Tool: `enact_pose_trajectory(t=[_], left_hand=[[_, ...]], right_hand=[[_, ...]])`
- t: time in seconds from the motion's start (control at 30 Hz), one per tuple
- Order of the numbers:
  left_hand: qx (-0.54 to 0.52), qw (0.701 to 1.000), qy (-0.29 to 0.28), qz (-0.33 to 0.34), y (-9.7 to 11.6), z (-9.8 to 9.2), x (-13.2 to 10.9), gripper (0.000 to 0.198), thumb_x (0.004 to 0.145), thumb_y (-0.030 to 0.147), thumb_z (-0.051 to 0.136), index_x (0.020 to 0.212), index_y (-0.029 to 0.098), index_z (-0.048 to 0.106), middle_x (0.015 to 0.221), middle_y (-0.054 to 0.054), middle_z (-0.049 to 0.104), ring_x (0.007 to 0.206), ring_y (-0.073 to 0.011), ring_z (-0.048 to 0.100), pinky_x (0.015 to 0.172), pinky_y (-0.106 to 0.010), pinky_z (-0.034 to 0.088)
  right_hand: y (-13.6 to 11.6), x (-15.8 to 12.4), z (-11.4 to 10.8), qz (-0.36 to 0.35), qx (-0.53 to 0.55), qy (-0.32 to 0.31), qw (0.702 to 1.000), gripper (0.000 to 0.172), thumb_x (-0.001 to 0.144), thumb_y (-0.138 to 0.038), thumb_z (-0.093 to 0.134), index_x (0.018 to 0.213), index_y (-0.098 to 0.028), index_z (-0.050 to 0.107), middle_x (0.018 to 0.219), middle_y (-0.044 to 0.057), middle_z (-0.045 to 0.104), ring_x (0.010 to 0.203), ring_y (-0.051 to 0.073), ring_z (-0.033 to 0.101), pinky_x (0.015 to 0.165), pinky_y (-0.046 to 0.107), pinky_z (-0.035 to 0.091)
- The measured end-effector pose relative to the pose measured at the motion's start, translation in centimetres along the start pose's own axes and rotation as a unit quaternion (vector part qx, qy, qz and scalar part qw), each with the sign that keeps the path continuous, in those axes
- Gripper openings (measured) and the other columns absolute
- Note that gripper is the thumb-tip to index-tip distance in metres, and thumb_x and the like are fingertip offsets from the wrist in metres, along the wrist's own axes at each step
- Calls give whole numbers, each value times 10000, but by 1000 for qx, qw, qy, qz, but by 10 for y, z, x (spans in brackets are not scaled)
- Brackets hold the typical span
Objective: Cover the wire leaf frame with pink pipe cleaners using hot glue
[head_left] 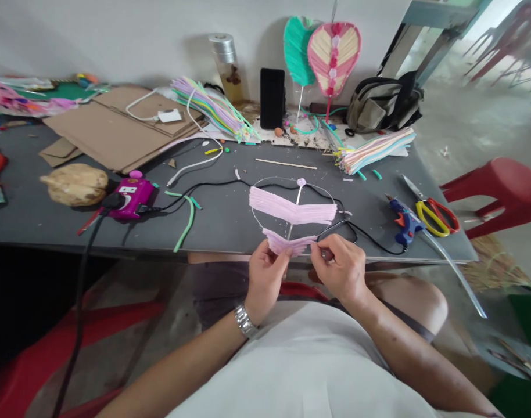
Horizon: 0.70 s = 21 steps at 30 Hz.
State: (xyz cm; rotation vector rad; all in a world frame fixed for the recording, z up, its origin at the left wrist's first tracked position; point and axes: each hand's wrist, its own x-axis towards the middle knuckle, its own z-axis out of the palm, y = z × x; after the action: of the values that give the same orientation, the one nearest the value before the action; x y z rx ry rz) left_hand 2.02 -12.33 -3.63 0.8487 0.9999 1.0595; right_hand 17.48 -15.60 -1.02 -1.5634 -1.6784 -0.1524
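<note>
A heart-like fan frame of thin wire with a white centre stick carries two bands of pink pipe cleaners, bent in a shallow V. Its tip with a small pale pink knob points away from me over the table. My left hand is closed on the lower pink band, thumb on top. At that band's right end, my right hand pinches with thumb and forefinger, apparently on a pipe cleaner's end; the fingertips partly hide it.
A glue gun and scissors lie right. Pipe-cleaner bundles, a phone, a bottle and finished fans stand or lie behind. Left are a purple power socket, cables and cardboard. A red stool stands right.
</note>
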Motion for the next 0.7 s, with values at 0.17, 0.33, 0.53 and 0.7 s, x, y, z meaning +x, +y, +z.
enact_pose_trajectory(t=[0.17, 0.33, 0.53, 0.7], left_hand=[[-12, 1000, 12, -10, 0, 0, 0, 366, 794, 446, 812, 757, 186, 557, 531, 88, 433, 452, -49, 325, 432, -176, 250], [-26, 999, 13, -23, 0, -3, -1, 362, 783, 443, 825, 771, 185, 571, 535, 89, 433, 451, -50, 319, 427, -173, 270], [-37, 999, 6, -38, 6, -1, -3, 375, 776, 448, 835, 778, 181, 573, 559, 76, 470, 456, -47, 333, 426, -168, 303], [-23, 999, -11, -32, 3, -4, -4, 352, 801, 447, 828, 844, 171, 614, 575, 71, 504, 459, -46, 368, 433, -166, 333]], right_hand=[[-2, 3, 0, 68, 49, -34, 996, 220, 913, -198, 615, 699, -212, 567, 603, -29, 571, 536, 108, 481, 567, 253, 382], [2, 11, 1, 297, 249, -130, 913, 143, 831, -334, 689, 796, -196, 679, 652, -9, 657, 553, 121, 534, 529, 251, 404], [4, 19, -2, 434, 414, -180, 780, 335, 684, -449, 816, 833, -182, 680, 565, -49, 580, 464, 88, 429, 441, 235, 306], [0, 19, -5, 427, 453, -179, 762, 341, 668, -455, 840, 779, -168, 695, 581, -47, 565, 496, 78, 410, 469, 239, 303]])
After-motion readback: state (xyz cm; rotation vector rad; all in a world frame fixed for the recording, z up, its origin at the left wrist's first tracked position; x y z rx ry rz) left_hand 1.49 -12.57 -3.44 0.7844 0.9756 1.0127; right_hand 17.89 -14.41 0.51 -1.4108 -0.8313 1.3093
